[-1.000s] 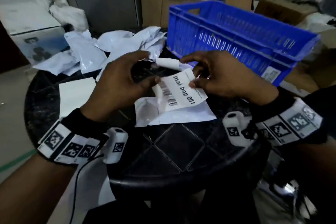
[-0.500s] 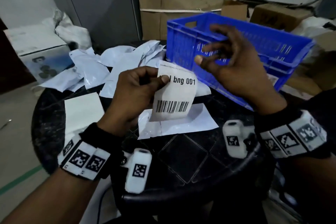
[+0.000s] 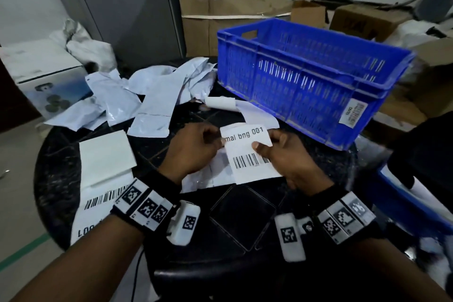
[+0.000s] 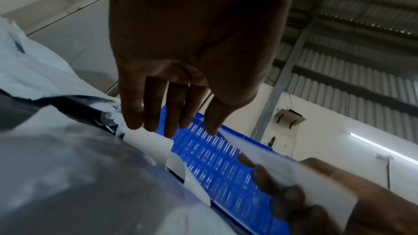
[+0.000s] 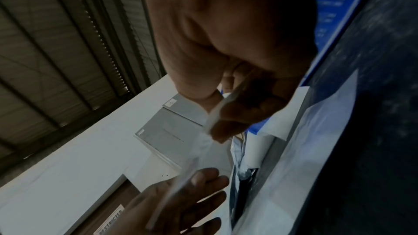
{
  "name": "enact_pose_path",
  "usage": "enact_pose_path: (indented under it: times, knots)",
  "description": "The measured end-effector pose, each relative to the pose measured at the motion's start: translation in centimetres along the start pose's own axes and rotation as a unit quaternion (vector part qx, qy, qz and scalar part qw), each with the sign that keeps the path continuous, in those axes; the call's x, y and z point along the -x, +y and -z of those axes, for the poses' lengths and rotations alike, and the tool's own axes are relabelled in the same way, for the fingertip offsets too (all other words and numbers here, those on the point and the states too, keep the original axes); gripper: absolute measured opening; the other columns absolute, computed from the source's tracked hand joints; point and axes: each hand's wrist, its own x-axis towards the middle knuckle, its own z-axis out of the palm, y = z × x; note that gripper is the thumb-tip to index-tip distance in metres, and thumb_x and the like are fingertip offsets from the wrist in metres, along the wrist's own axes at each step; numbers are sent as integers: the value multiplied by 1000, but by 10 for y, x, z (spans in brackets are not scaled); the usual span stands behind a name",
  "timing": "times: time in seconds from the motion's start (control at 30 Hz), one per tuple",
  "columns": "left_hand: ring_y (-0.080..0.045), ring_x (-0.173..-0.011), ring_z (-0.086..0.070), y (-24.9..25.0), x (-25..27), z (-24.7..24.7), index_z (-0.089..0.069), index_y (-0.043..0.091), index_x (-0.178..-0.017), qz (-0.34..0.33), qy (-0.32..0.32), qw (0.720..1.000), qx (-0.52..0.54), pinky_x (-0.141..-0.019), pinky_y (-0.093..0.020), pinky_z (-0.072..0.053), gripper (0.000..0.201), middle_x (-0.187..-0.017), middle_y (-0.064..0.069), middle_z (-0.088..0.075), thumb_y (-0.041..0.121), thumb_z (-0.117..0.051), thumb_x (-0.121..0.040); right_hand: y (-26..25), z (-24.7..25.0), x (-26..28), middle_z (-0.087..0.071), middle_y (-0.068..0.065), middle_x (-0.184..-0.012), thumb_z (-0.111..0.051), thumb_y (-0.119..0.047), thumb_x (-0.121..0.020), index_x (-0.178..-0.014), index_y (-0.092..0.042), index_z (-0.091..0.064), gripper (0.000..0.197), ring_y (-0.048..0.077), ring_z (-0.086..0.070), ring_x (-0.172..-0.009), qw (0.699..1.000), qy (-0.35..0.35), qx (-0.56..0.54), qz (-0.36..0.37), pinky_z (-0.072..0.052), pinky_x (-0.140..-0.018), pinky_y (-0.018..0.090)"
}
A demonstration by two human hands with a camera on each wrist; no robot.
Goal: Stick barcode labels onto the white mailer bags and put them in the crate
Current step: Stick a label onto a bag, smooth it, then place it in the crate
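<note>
Over the table (image 3: 61, 179), left hand (image 3: 193, 152) and right hand (image 3: 284, 157) each pinch the barcode label (image 3: 247, 154) by its edges.

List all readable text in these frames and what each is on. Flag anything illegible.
"mal bng 001": barcode label held by left hand and right hand; start hidden.
"LOC": cut off, label sheet at table edge.
"RESTRICTED": sign on floor, start cut off.
Crate sticker: too small.
Cardboard box print: blurred.
</note>
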Motion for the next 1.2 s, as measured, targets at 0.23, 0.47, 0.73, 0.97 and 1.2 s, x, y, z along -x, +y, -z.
enact_pose_path:
  times: [0.23,0.47,0.73,0.97,1.2]
  knots:
    - [-26,-157,-17,-5,12,-12,-25,15,-161,-42,-322,892,-314,-125,-41,-21,68,-169,-14,-19,44,-50,-105,9,9,5,-78,18,-103,-66,-2,-95,-115,-3,-70,20,22,-75,-78,985,-51,-161,-43,-63,-68,32]
    - [-19,-148,36,-11,22,-15,24,17,-159,-29,-399,853,-336,-125,-50,13,111,-163,-4,35,73,-45,-94,28,-3,2,-74,17,-92,-72,-1,-93,-108,1,-71,15,9,-71,-58,996,-37,-10,-79,-57,-53,24]
    - [-20,-158,-5,-1,0,9,-4,10,-163,-48,-291,925,-239,-127,-35,-15,103,-172,-5,-8,58,-62,-93,29,5,-8,-76,17,-93,-74,-2,-91,-99,-9,-73,10,17,-72,-63,994,-57,41,-81,-61,-64,35]
    - [-23,-120,-62,-4,-26,1,-67,13,-122,-59,-294,932,-202,-108,-42,-44,69,-127,-7,-67,70,-41,-95,31,4,-13,-77,20,-95,-76,1,-88,-108,0,-73,20,24,-73,-70,991,-63,31,-113,-62,-67,34]
    - [-13,-56,-40,-6,-59,-12,-64,3,-70,21,-199,977,-73,-59,-27,-36,36,-60,-3,-48,25,-67,-97,30,4,-15,-75,3,-76,-75,3,-89,-102,-3,-74,15,10,-71,-57,991,-71,58,-102,-58,-55,23]
